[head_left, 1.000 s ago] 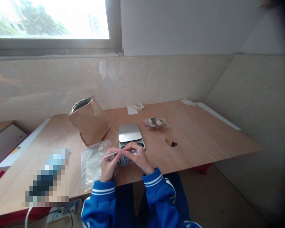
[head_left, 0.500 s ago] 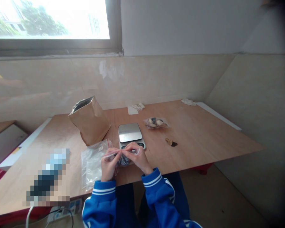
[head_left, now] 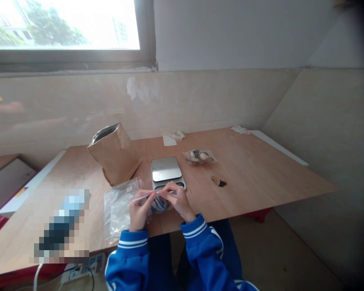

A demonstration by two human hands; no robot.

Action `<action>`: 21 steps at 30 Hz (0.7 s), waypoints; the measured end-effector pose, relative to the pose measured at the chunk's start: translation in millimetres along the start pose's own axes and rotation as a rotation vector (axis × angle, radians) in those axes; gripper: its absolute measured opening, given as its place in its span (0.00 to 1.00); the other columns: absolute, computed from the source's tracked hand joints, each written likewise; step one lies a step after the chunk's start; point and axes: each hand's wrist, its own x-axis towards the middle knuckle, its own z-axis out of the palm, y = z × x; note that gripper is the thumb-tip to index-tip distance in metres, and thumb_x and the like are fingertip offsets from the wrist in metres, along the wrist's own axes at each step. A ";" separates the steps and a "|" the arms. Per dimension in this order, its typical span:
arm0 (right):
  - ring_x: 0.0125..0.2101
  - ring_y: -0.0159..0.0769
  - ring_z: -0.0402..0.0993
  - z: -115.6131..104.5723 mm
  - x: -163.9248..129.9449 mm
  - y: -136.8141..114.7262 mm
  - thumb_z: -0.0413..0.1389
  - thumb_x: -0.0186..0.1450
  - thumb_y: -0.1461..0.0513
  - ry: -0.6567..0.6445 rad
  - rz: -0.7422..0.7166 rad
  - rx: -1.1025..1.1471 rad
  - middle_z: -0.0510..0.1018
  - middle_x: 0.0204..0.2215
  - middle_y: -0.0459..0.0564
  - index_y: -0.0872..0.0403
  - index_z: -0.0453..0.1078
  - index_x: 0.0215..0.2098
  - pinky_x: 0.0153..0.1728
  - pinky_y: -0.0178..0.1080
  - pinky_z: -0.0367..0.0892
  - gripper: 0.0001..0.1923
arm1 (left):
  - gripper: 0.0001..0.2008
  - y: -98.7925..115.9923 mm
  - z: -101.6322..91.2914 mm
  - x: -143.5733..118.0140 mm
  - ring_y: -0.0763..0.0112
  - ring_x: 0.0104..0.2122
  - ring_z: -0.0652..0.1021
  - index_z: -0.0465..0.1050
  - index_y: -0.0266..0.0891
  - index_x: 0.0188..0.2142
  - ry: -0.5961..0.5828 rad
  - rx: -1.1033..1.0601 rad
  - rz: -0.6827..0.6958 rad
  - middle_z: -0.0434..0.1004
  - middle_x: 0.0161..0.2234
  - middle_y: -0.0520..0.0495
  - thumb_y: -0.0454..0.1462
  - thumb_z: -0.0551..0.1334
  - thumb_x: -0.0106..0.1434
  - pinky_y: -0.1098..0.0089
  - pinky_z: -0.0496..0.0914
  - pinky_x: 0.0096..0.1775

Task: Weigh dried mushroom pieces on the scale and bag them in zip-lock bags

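My L hand (head_left: pixel 138 211) & R hand (head_left: pixel 177 203) pinch the zip bag (head_left: pixel 158 202) along its top strip, just in front of the scale (head_left: pixel 166 171) on the table (head_left: pixel 261 169).

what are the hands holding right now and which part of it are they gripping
Both hands, left hand and right hand, pinch a small clear zip bag along its red-striped top edge; dark contents hang below.

Pixel-blurred patch (head_left: pixel 60 226) — contents unreadable
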 end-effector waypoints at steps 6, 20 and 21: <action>0.34 0.39 0.76 -9.2 1.2 1.8 0.61 0.60 0.51 -0.114 0.089 0.117 0.81 0.31 0.50 0.54 0.79 0.33 0.38 0.39 0.70 0.15 | 0.08 -0.5 0.7 0.7 0.69 0.32 0.77 0.79 0.36 0.31 0.036 -0.072 -0.063 0.78 0.30 0.49 0.40 0.68 0.55 0.71 0.70 0.36; 0.30 0.42 0.78 -10.8 0.6 1.8 0.48 0.64 0.41 0.035 0.144 0.062 0.80 0.25 0.52 0.54 0.79 0.30 0.35 0.40 0.72 0.29 | 0.12 -3.0 1.2 -0.5 0.69 0.29 0.77 0.79 0.35 0.30 0.106 -0.213 -0.155 0.79 0.27 0.48 0.44 0.68 0.55 0.72 0.71 0.32; 0.29 0.41 0.77 -12.2 0.2 3.1 0.43 0.66 0.40 0.048 0.129 0.014 0.79 0.23 0.51 0.54 0.79 0.30 0.34 0.40 0.72 0.33 | 0.15 -4.6 0.9 -0.9 0.69 0.26 0.77 0.79 0.34 0.30 0.114 -0.247 -0.203 0.78 0.25 0.48 0.46 0.67 0.56 0.71 0.70 0.30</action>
